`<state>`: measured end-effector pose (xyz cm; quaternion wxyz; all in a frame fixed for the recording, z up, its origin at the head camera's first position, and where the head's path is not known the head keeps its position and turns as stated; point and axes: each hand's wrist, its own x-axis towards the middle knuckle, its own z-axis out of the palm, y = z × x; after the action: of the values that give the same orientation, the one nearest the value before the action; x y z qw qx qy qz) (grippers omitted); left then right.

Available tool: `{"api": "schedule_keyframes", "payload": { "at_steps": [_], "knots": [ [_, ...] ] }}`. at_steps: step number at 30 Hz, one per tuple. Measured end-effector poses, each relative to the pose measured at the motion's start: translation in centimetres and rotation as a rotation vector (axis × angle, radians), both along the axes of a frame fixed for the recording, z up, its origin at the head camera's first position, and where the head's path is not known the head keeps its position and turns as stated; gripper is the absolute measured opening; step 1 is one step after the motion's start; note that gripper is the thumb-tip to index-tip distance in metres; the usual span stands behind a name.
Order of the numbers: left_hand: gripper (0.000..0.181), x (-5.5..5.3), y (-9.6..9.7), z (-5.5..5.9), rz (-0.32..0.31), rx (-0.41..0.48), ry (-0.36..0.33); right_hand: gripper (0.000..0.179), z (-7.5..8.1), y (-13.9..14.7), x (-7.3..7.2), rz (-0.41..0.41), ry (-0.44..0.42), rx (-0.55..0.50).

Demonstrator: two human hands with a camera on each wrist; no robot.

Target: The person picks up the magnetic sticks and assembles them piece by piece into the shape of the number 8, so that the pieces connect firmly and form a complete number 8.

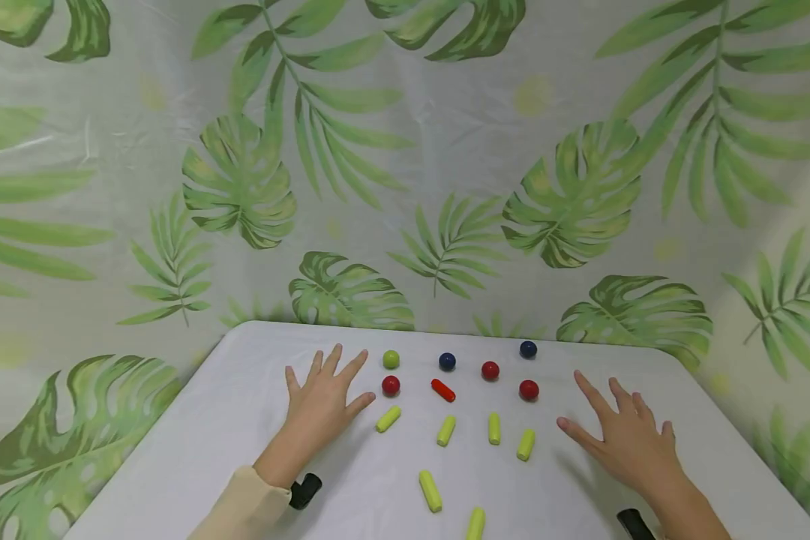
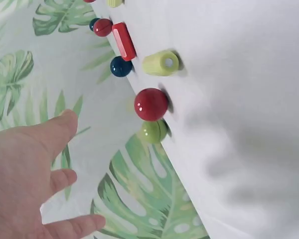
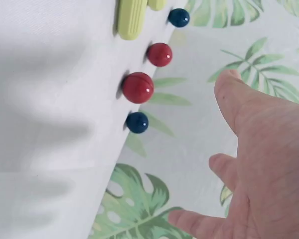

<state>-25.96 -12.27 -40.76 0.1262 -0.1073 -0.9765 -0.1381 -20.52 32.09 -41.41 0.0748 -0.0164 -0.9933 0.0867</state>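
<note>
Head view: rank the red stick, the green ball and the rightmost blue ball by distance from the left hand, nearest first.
1. Green ball: just right of the left hand.
2. Red stick: farther right, near the middle.
3. Rightmost blue ball: well across, toward the right hand.

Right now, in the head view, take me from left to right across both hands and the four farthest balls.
Left hand, green ball, blue ball, red ball, second blue ball, right hand.
</note>
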Motion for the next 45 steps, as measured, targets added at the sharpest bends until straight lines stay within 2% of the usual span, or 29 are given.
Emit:
{"api": "schedule_keyframes", "payload": {
  "at_steps": [6, 12, 15, 20, 25, 30, 37, 45],
  "knots": [
    [0.059, -1.4, 2.6, 0.9, -0.131, -0.041, 0.058, 0.085, 0.3, -0.9, -1.3, 0.051, 0.052, 0.021],
    [0.047, -3.3, 5.0, 0.6, -0.259, -0.107, 0.122, 0.074, 0.6, -1.4, -3.4, 0.134, 0.026, -0.028],
    [0.044, -4.4, 6.0, 0.2, -0.312, -0.157, 0.115, 0.066, 0.7, -1.6, -4.5, 0.16, 0.027, -0.056],
    [0.04, -6.1, 7.8, -0.6, -0.369, -0.223, 0.05, 0.058, 0.9, -2.3, -6.7, 0.179, -0.001, -0.113],
    [0.039, -7.0, 9.3, -1.3, -0.402, -0.239, -0.021, 0.055, 1.0, -3.0, -8.6, 0.187, -0.063, -0.147],
    [0.038, -7.7, 10.3, -1.9, -0.437, -0.21, -0.04, 0.052, 1.0, -3.3, -9.9, 0.185, -0.131, -0.162],
    [0.034, -8.4, 11.4, -2.6, -0.445, -0.224, -0.042, 0.049, -0.2, -2.7, -10.2, 0.164, -0.195, -0.197],
    [0.025, -8.8, 11.8, -3.5, -0.424, -0.234, -0.036, 0.043, -1.5, -2.5, -10.1, 0.163, -0.183, -0.249]
  ]
}}
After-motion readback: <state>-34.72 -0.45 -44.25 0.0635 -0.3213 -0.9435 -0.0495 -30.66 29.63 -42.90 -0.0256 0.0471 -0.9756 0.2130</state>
